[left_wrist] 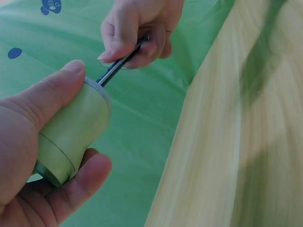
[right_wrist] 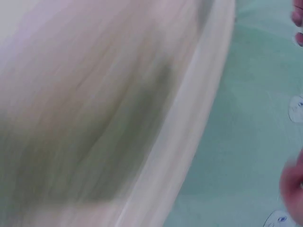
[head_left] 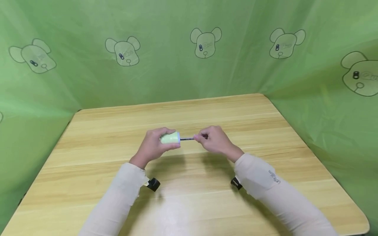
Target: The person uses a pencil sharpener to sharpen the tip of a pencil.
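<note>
My left hand (head_left: pixel 152 144) grips a light green, barrel-shaped pencil sharpener (head_left: pixel 170 137) with a pale blue rim, held sideways above the table. In the left wrist view the thumb lies along the sharpener's (left_wrist: pixel 78 125) upper side, and fingers curl beneath it. A dark, slim pencil (head_left: pixel 186 139) runs straight into the rimmed end; its inserted tip is hidden. My right hand (head_left: pixel 215 139) pinches the pencil's outer part between thumb and curled fingers. Only blurred bits of the right hand (right_wrist: pixel 291 187) show at the right wrist view's edge.
Beneath both hands spreads a light wooden table (head_left: pixel 118 121) with rounded corners. Green sheeting (head_left: pixel 165 78) with mouse-head drawings hangs behind it and at both sides. A small black wrist device (head_left: pixel 153 184) sits under the left sleeve, another (head_left: pixel 236 183) under the right.
</note>
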{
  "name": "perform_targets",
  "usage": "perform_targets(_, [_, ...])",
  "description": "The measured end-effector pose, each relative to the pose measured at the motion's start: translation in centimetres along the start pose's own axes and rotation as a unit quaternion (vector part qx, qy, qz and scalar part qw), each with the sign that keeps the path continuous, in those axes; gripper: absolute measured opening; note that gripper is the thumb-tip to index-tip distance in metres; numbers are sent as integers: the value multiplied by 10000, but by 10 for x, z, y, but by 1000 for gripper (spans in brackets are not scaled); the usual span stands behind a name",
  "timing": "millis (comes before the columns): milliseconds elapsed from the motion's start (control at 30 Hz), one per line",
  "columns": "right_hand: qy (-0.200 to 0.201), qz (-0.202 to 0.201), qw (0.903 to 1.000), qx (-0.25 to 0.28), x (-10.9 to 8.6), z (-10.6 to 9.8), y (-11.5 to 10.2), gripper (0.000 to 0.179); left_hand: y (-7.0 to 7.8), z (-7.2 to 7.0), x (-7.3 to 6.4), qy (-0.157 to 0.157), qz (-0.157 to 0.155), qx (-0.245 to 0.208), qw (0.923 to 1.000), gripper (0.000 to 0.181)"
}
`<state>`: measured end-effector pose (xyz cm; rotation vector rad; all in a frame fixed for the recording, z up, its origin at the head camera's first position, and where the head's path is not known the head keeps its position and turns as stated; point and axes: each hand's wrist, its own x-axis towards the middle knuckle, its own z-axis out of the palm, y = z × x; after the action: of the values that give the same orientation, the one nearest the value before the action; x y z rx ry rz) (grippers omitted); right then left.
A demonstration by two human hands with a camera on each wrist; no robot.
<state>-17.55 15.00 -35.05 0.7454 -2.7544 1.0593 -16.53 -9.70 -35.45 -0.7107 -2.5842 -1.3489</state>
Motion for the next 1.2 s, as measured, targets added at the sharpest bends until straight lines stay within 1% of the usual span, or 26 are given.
perform_targets(67, [522,-331,9976,-298,0,3,-1,21,0,-1,0,38,-183,-137,9997,44])
perform_targets(100, [843,-598,9937,-421,-1,5,0,17,0,-1,1,51,-282,-213,9994,43])
perform_targets(133, [1172,-921,9872,-563,-1,7,1,16,1,-2,1,52,-377,-298,9988,43])
perform_targets(167, [1519,-1272,9775,-727,-1,9,2,20,2,-3,2,44,-473,-400,9981,43])
perform_targets(233, [2030,-1907,9563,-888,-1,13,5,26,4,-5,2,2,-647,-573,9963,44])
perform_targets(333, [2564,-2639,9237,-1065,0,17,10,29,5,-8,3,-105,-816,-763,9937,46])
perform_targets(367, [2677,-2794,9158,-1079,0,18,12,28,6,-9,3,-133,-865,-816,9928,46])
perform_targets(433, [2749,-2988,9074,-1084,1,19,14,26,5,-9,2,-188,-893,-850,9922,47])
perform_targets(467, [2723,-3020,9074,-1059,1,19,15,25,5,-9,2,-211,-869,-829,9925,47])
perform_targets(500, [2641,-3012,9107,-1005,0,19,16,25,4,-9,2,-210,-806,-784,9934,47])
perform_targets(533, [2488,-2943,9181,-922,0,18,16,24,4,-8,1,-187,-721,-724,9946,47])
perform_targets(567, [2277,-2809,9289,-795,-1,17,16,22,4,-8,1,-147,-611,-632,9960,47])
perform_targets(600, [1976,-2555,9444,-618,-1,15,14,20,3,-7,1,-95,-480,-525,9974,47])
perform_targets(667, [1203,-1811,9760,-117,-1,11,11,21,2,-4,0,-11,-196,-292,9994,47])
perform_targets(700, [798,-1313,9880,138,-1,9,9,26,2,-2,0,2,-66,-185,9998,47])
perform_targets(733, [442,-779,9955,324,0,6,7,33,2,0,0,-8,67,-70,10000,47])
perform_targets(767, [167,-265,9986,425,1,4,6,40,2,2,0,-21,193,42,9998,47])
perform_targets(800, [-52,173,9986,499,2,2,5,45,3,4,0,-51,288,113,9995,48])
perform_targets(833, [-187,449,9975,512,3,1,5,49,3,5,1,-75,354,188,9992,48])
perform_targets(900, [-195,651,9969,407,3,1,5,52,5,7,1,-68,380,252,9989,48])
perform_targets(967, [40,384,9990,245,2,3,6,46,5,7,1,-3,300,218,9993,46])
perform_targets(1033, [349,-141,9993,53,-1,6,7,32,4,4,1,55,135,114,9998,45])
perform_targets(1067, [541,-473,9974,-67,-3,7,7,23,4,3,1,58,6,22,10000,44])
perform_targets(1100, [743,-813,9937,-189,-4,8,8,16,3,1,2,50,-129,-89,9999,44])
perform_targets(1133, [957,-1168,9880,-318,-5,10,9,16,3,0,2,17,-268,-181,9995,44])
perform_targets(1200, [1435,-1870,9701,-578,-6,12,11,23,2,-3,2,-72,-551,-397,9977,46])
